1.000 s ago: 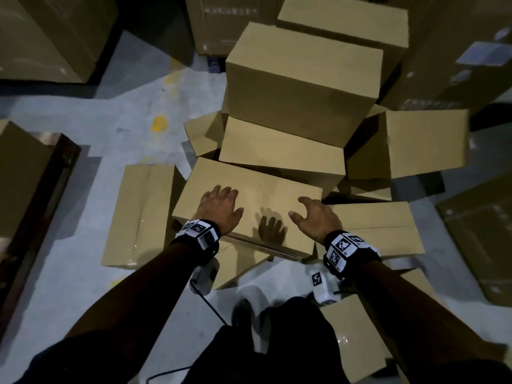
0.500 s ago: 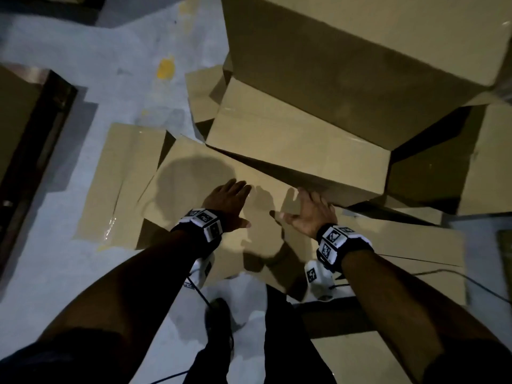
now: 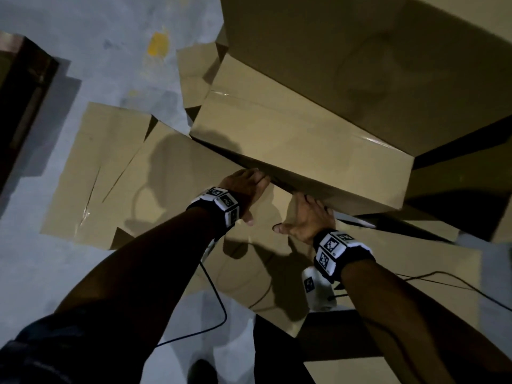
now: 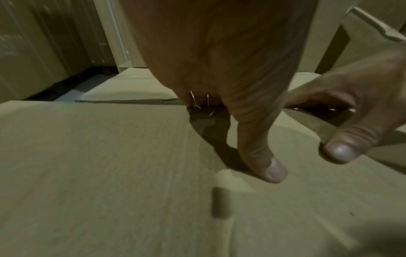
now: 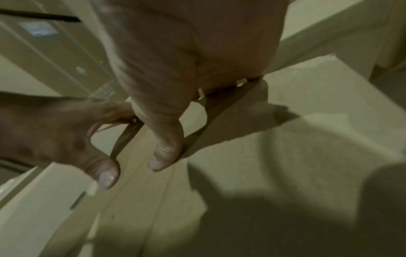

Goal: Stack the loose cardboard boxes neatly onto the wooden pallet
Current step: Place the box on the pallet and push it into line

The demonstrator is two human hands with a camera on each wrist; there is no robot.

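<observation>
Left hand [image 3: 243,187] and right hand [image 3: 307,217]: fingers tucked under near edge of tilted box [image 3: 299,151], thumbs out over lower box [image 3: 177,187]; grip unclear.

We read no text anywhere; wristbands [image 3: 336,249] carry only black-and-white square code patterns; label on box [image 5: 36,30] blurred.
</observation>
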